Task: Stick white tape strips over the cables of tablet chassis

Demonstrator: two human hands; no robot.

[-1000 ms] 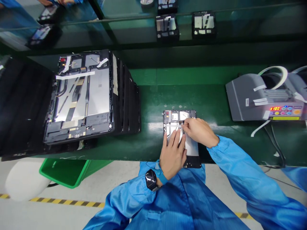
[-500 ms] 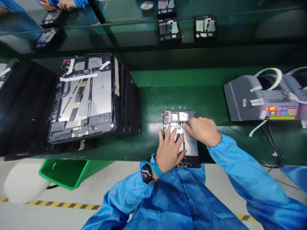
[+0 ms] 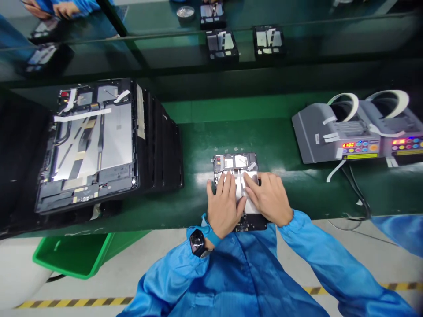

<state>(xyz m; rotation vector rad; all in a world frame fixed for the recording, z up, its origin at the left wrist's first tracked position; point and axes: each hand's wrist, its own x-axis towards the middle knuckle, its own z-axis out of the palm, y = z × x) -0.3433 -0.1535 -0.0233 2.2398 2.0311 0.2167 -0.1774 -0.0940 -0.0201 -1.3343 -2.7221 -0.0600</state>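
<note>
An opened tablet back [image 3: 235,164] lies on the green bench [image 3: 198,145] near its front edge, with metal shielding and a strip of white tape across it. My left hand [image 3: 224,207] lies flat on its left part, fingers stretched out over the tape. My right hand [image 3: 268,199] rests on the right part, fingers extended and pressing on the same strip. Neither hand holds anything. A dark watch on a blue strap [image 3: 198,241] sits on my left wrist.
A leaning stack of larger opened tablets [image 3: 95,141] stands at the left. Two grey tape dispensers [image 3: 343,132] with lit displays sit at the right, cables trailing. More opened units [image 3: 221,44] ride a raised belt behind. A green bin [image 3: 76,257] is under the bench. Another person's hands [image 3: 53,9] show top left.
My right hand came off the tape's end and moved down-left beside the left hand; both now press flat on the strip. The view shifted right, revealing a second dispenser.
</note>
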